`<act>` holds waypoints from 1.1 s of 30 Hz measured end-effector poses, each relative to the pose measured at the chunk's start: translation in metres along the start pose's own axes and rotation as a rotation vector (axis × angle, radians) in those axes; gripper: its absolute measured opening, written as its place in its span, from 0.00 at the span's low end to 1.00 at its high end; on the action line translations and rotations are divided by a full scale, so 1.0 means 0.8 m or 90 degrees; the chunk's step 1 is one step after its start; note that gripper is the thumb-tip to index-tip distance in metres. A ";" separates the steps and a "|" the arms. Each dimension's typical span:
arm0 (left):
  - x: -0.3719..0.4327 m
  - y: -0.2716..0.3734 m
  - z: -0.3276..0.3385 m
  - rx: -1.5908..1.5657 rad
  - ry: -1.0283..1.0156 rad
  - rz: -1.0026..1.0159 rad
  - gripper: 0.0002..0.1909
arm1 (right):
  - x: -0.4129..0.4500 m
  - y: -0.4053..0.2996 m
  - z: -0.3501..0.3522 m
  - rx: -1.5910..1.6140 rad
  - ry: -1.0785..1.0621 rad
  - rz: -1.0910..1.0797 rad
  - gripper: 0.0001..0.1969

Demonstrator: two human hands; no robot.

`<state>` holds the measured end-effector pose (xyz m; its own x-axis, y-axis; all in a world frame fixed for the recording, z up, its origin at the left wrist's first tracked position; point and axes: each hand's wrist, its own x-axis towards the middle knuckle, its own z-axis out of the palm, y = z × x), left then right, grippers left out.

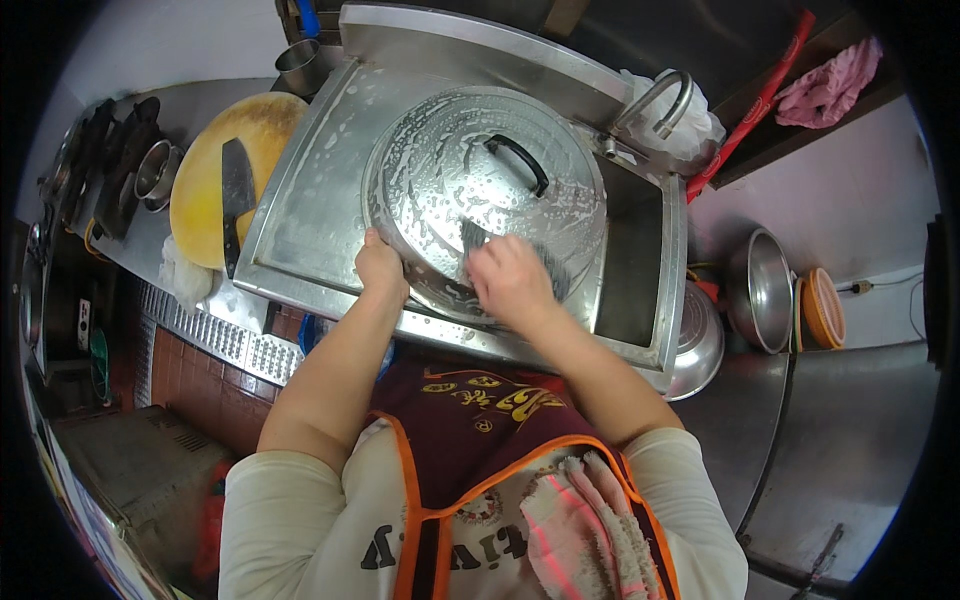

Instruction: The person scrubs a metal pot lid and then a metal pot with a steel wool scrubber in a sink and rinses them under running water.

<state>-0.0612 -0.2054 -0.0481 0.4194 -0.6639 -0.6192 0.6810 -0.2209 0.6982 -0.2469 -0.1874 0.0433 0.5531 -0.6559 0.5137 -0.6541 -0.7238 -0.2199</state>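
A large domed stainless steel lid point(442, 150) with a black handle point(519, 163) lies on the steel sink's drainboard point(315, 187). Suds and water drops cover its top. At the near left, my left hand point(381, 264) grips the lid's rim, thumb uppermost. My right hand point(514, 281), blurred, presses a dark grey scouring pad point(474, 236) against the near part of the dome. Part of the pad is hidden under the fingers. Whether the lid rests on a vessel or directly on the drainboard, I cannot tell.
Right of the lid is the sink basin point(636, 255), with a curved faucet point(679, 105) behind it. A cleaver point(237, 176) lies on a round yellow chopping board point(202, 172) to the left. Steel bowls point(759, 289) and orange baskets point(823, 307) stand at the right.
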 end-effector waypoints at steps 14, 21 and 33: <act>-0.024 0.014 0.008 0.063 0.077 0.014 0.22 | 0.071 -0.005 0.057 0.028 0.031 -0.160 0.10; -0.012 -0.001 0.007 0.174 0.145 0.032 0.26 | 0.045 -0.025 0.052 -0.134 0.035 0.153 0.19; 0.003 -0.008 0.005 0.246 0.153 0.051 0.25 | 0.066 0.007 0.003 -0.030 -0.175 0.093 0.40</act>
<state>-0.0669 -0.2081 -0.0530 0.6199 -0.5152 -0.5919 0.3865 -0.4561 0.8016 -0.2201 -0.2267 0.0673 0.5663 -0.7902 0.2343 -0.7565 -0.6112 -0.2327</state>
